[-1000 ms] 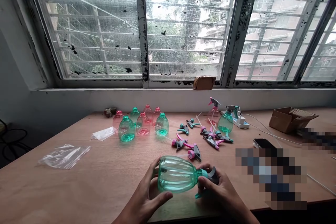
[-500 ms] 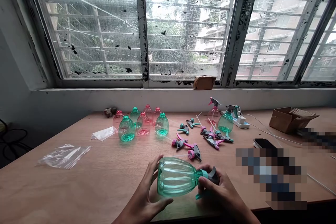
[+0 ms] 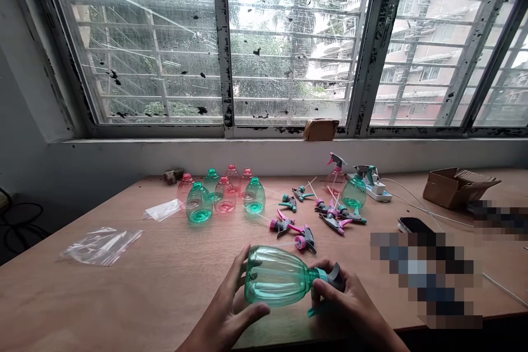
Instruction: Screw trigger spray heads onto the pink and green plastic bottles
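Observation:
A clear green spray bottle (image 3: 278,278) lies sideways in the air above the front of the table, its base to the left. My left hand (image 3: 231,300) is curved around the base end, with the fingers behind and the thumb along the lower side. At the neck, my right hand (image 3: 344,291) grips the turquoise collar of the dark grey trigger sprayer (image 3: 337,276), thumb in front. The turquoise trigger (image 3: 317,309) points down below that hand. Just beyond the bottle lies a loose pink and grey sprayer head (image 3: 306,239).
Several green and red bottles without heads (image 3: 199,203) stand at the back left. More loose sprayer heads (image 3: 334,223) lie mid-table. Two fitted spray bottles (image 3: 355,192) stand behind, beside a power strip (image 3: 379,193). Plastic bags (image 3: 103,245) lie left; a phone (image 3: 418,228) and cardboard box (image 3: 454,190) right.
The bottle's base end has shifted slightly left and up. My left thumb has come up closer against the bottle's lower side. My right hand stays at the collar.

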Motion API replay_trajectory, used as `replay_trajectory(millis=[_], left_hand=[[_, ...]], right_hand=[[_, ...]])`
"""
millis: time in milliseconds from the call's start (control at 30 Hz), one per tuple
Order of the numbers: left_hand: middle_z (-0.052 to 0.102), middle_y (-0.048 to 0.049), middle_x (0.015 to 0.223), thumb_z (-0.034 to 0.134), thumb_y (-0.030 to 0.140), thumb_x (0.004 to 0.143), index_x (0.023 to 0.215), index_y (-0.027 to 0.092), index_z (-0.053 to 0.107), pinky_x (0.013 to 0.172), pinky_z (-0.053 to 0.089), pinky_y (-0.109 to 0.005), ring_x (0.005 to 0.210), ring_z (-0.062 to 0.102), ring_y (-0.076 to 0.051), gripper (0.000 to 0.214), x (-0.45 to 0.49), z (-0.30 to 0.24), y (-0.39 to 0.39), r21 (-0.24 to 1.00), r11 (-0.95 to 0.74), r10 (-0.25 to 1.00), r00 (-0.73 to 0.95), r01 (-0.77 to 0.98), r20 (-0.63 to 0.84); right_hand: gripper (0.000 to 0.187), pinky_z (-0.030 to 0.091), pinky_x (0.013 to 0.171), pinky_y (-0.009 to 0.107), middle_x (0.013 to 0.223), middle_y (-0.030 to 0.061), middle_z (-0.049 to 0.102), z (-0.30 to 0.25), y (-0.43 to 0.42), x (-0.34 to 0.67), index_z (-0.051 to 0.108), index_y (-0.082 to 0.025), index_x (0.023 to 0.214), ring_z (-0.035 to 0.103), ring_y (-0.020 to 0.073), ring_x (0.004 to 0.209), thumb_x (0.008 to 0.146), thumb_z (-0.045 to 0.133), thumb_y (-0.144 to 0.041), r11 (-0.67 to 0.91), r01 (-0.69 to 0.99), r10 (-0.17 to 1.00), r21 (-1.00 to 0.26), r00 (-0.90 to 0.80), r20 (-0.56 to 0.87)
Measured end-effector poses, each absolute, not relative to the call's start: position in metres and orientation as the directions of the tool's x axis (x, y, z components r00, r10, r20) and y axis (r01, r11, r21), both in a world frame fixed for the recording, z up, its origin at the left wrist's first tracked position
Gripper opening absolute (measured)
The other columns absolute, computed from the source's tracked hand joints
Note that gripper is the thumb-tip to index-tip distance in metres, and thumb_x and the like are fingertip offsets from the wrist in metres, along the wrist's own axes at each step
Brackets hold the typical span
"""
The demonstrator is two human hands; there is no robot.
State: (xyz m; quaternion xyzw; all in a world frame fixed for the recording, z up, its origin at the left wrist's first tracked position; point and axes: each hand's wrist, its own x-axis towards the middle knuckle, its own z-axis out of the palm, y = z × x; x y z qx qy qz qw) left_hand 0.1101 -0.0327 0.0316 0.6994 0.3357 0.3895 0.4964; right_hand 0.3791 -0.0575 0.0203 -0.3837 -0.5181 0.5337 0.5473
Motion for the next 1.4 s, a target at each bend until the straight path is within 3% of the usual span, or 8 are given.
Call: replay_trajectory(millis=[100, 233, 433, 633, 867, 1100, 1300, 1400], left_hand=[[0.034, -0.0052, 0.163, 0.074, 0.041, 0.086, 0.153, 0.036, 0.031, 0.122, 0.030, -0.047, 0.148, 0.032, -0.035, 0.080, 0.111, 0.037, -0.035, 0.925, -0.343, 0.859, 0.452, 0.164, 0.238], [0.040, -0.0041, 0.160, 0.075, 0.036, 0.086, 0.155, 0.038, 0.024, 0.124, 0.024, -0.046, 0.149, 0.031, -0.032, 0.086, 0.113, 0.040, -0.037, 0.926, -0.340, 0.869, 0.431, 0.164, 0.243], [0.041, -0.0086, 0.159, 0.069, 0.048, 0.088, 0.156, 0.032, 0.025, 0.118, 0.037, -0.046, 0.144, 0.040, -0.036, 0.082, 0.110, 0.037, -0.035, 0.961, -0.258, 0.860, 0.477, 0.097, 0.182], [0.042, -0.0046, 0.159, 0.071, 0.037, 0.089, 0.155, 0.035, 0.028, 0.124, 0.024, -0.046, 0.149, 0.031, -0.032, 0.079, 0.112, 0.041, -0.037, 0.907, -0.375, 0.864, 0.426, 0.192, 0.266], [0.040, -0.0094, 0.160, 0.070, 0.052, 0.087, 0.154, 0.031, 0.028, 0.116, 0.040, -0.045, 0.144, 0.040, -0.037, 0.082, 0.113, 0.044, -0.038, 0.984, -0.176, 0.861, 0.488, 0.029, 0.140], [0.026, -0.0014, 0.166, 0.065, 0.041, 0.094, 0.156, 0.038, 0.020, 0.125, 0.024, -0.045, 0.153, 0.022, -0.031, 0.077, 0.112, 0.040, -0.035, 0.954, -0.293, 0.825, 0.523, 0.070, 0.215], [0.032, -0.0064, 0.164, 0.067, 0.046, 0.091, 0.156, 0.035, 0.021, 0.122, 0.031, -0.047, 0.148, 0.033, -0.035, 0.080, 0.111, 0.039, -0.034, 0.966, -0.253, 0.826, 0.531, 0.050, 0.189], [0.031, -0.0048, 0.165, 0.067, 0.043, 0.091, 0.156, 0.034, 0.025, 0.125, 0.023, -0.047, 0.151, 0.026, -0.034, 0.077, 0.109, 0.038, -0.035, 0.935, -0.332, 0.820, 0.528, 0.127, 0.220]], right_hand=[[0.039, 0.055, 0.059, 0.032, 0.061, -0.0001, 0.069, 0.021, -0.057, 0.379, 0.065, -0.016, 0.092, 0.067, 0.0200, 0.057, 0.077, 0.081, -0.048, 0.141, -0.171, 0.983, -0.975, -0.092, 0.158], [0.038, 0.055, 0.058, 0.032, 0.061, -0.0004, 0.069, 0.021, -0.057, 0.379, 0.064, -0.017, 0.092, 0.067, 0.0198, 0.057, 0.078, 0.080, -0.048, 0.156, -0.156, 0.982, -0.975, -0.081, 0.170], [0.038, 0.054, 0.058, 0.031, 0.061, -0.0004, 0.069, 0.020, -0.057, 0.379, 0.064, -0.016, 0.091, 0.067, 0.0192, 0.056, 0.078, 0.080, -0.048, 0.147, -0.161, 0.983, -0.976, -0.090, 0.163], [0.039, 0.054, 0.057, 0.031, 0.060, 0.0001, 0.069, 0.020, -0.056, 0.379, 0.065, -0.016, 0.092, 0.067, 0.0194, 0.055, 0.078, 0.079, -0.050, 0.164, -0.147, 0.981, -0.976, -0.079, 0.176], [0.039, 0.054, 0.058, 0.031, 0.059, 0.0006, 0.070, 0.021, -0.057, 0.378, 0.064, -0.017, 0.090, 0.066, 0.0197, 0.056, 0.078, 0.079, -0.051, 0.155, -0.139, 0.982, -0.978, -0.085, 0.168], [0.036, 0.053, 0.058, 0.030, 0.060, 0.0003, 0.070, 0.020, -0.057, 0.379, 0.064, -0.016, 0.092, 0.065, 0.0180, 0.056, 0.081, 0.078, -0.047, 0.170, -0.174, 0.976, -0.970, -0.104, 0.190], [0.034, 0.053, 0.058, 0.028, 0.059, -0.0001, 0.071, 0.019, -0.057, 0.379, 0.063, -0.016, 0.091, 0.066, 0.0172, 0.056, 0.082, 0.078, -0.045, 0.171, -0.176, 0.976, -0.969, -0.106, 0.192], [0.035, 0.053, 0.057, 0.028, 0.060, -0.0005, 0.070, 0.019, -0.056, 0.379, 0.063, -0.016, 0.091, 0.066, 0.0171, 0.055, 0.081, 0.079, -0.046, 0.165, -0.181, 0.978, -0.970, -0.094, 0.184]])
